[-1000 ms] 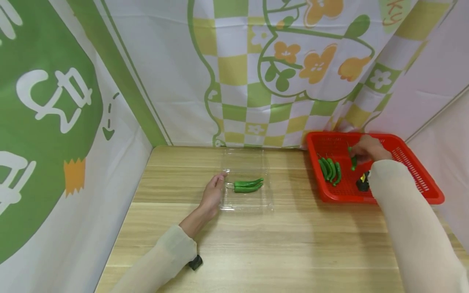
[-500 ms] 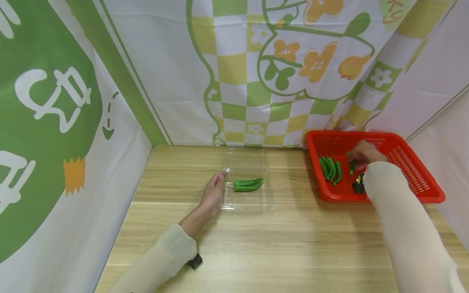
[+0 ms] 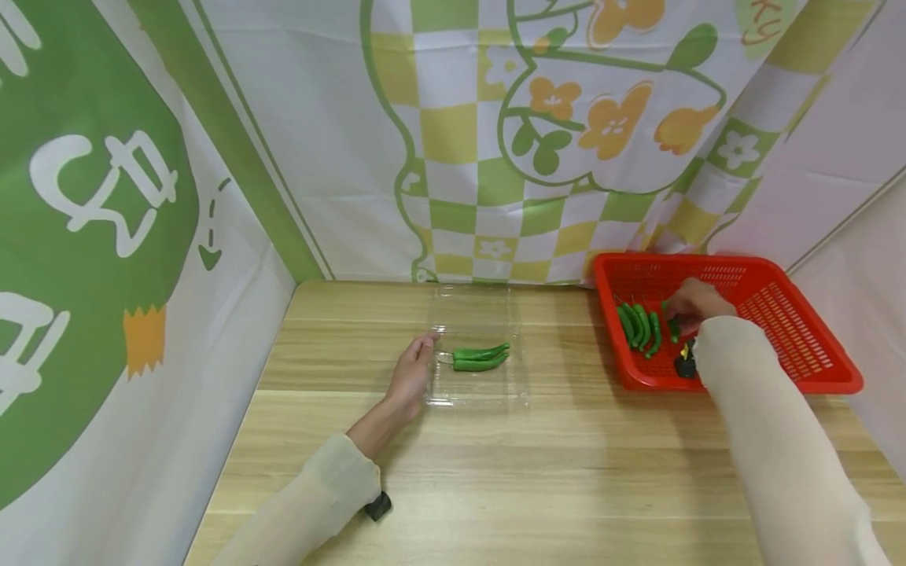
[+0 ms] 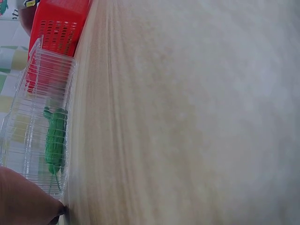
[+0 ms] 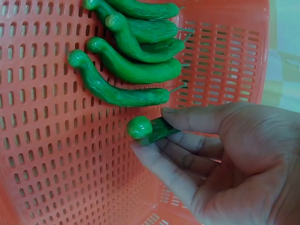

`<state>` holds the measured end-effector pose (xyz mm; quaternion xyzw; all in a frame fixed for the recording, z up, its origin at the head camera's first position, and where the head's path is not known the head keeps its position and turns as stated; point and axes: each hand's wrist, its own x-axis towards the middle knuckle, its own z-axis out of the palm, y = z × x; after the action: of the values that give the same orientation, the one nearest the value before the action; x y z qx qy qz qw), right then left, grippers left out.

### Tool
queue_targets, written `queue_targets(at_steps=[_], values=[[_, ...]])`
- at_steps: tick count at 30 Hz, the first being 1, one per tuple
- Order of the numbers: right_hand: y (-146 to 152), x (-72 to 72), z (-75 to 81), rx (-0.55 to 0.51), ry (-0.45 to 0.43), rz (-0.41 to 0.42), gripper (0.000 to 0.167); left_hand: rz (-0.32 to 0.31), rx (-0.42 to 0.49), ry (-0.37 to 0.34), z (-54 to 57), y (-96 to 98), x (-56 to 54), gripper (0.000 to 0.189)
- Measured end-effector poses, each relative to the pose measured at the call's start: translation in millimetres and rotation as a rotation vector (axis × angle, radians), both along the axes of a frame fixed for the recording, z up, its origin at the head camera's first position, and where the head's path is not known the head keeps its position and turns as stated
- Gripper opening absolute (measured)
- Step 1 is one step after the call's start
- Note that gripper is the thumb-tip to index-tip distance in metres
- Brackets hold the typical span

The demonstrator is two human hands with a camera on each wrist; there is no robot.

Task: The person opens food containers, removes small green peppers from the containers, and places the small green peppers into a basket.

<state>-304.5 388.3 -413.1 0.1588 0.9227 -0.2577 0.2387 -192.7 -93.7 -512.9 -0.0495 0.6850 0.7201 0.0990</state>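
My left hand [image 3: 413, 373] holds the left edge of a clear plastic clamshell box [image 3: 476, 402], which lies with its lid open on the table. Inside are two green chili peppers [image 3: 481, 360], side by side with stems to the left. At the right, my right hand [image 3: 694, 301] is inside a red plastic basket [image 3: 835, 379]. It pinches another green chili pepper [image 5: 157, 130] between thumb and fingers, the rounded tip facing the right wrist camera. Beside the held pepper, several more green peppers [image 5: 133, 68] lie in a row on the basket floor.
The wooden table [image 3: 495, 487] meets a patterned cloth wall [image 3: 453, 157] at the back. A green and white panel [image 3: 92, 196] stands along the left. The basket's raised walls surround the right hand.
My right hand has moved slightly left and toward me inside the basket with the pepper, closer to the row of peppers. The left hand and the box stay in place.
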Motion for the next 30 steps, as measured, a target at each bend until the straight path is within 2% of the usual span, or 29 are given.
queue_targets(at_steps=[6,14,18,25,30], values=[[-4,0.2,1.2,0.007,-0.013,0.017,0.013,0.007,0.003,-0.004,-0.6,-0.1,0.1,0.045],[-4,-0.8,1.7,-0.048,-0.044,-0.009,0.014,0.013,0.006,-0.005,-1.3,0.2,-0.7,0.045],[-4,0.2,3.4,-0.043,-0.044,-0.014,0.015,0.007,0.005,-0.006,-0.3,0.5,-0.7,0.045],[-5,4.7,13.5,-0.051,-0.002,0.001,0.022,0.009,0.001,-0.005,-0.6,0.9,-1.0,0.044],[-4,6.8,19.1,-0.016,0.040,0.027,0.024,0.011,0.005,-0.006,-1.2,0.8,-0.2,0.043]])
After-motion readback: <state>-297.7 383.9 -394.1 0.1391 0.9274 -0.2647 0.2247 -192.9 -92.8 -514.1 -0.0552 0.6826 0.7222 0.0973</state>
